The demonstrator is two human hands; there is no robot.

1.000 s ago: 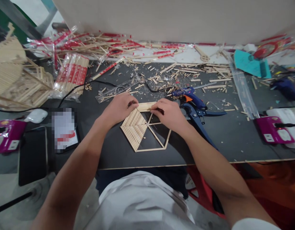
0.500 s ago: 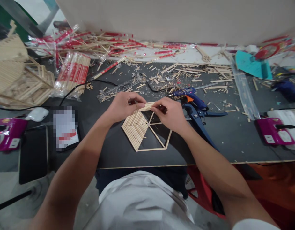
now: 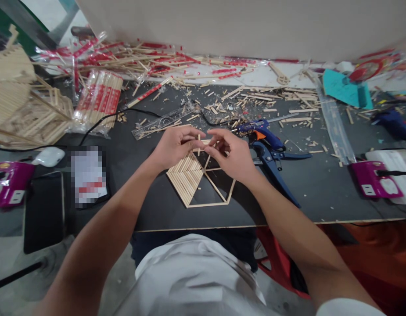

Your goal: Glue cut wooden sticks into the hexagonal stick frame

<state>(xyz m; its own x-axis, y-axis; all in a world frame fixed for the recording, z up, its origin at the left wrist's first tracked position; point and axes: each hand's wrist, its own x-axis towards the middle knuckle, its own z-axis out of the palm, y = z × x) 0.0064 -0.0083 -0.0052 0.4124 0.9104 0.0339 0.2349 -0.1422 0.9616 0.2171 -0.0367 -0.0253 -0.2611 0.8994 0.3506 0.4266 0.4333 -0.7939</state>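
A hexagonal frame of wooden sticks (image 3: 186, 186) lies on the dark table, its left side filled with close rows of sticks and its right side open with spokes. Over its upper edge, my left hand (image 3: 179, 147) pinches a short wooden stick (image 3: 199, 143) that points up and away. My right hand (image 3: 231, 153) is just to the right, fingers curled and thumb near the fingertips of my left hand. Whether it also touches the stick is hard to make out.
A blue glue gun (image 3: 264, 134) and blue cutters (image 3: 275, 171) lie right of the frame. Behind are a clear ruler (image 3: 156, 125), stick scraps and wrapped chopsticks (image 3: 99, 98). Phones (image 3: 44, 210) and a white case (image 3: 49, 156) sit left, a purple socket block (image 3: 375, 180) right.
The short stick now stands across between my fingertips, where before both hands pinched along the frame's top edge. My right fingers have lifted and loosened slightly.
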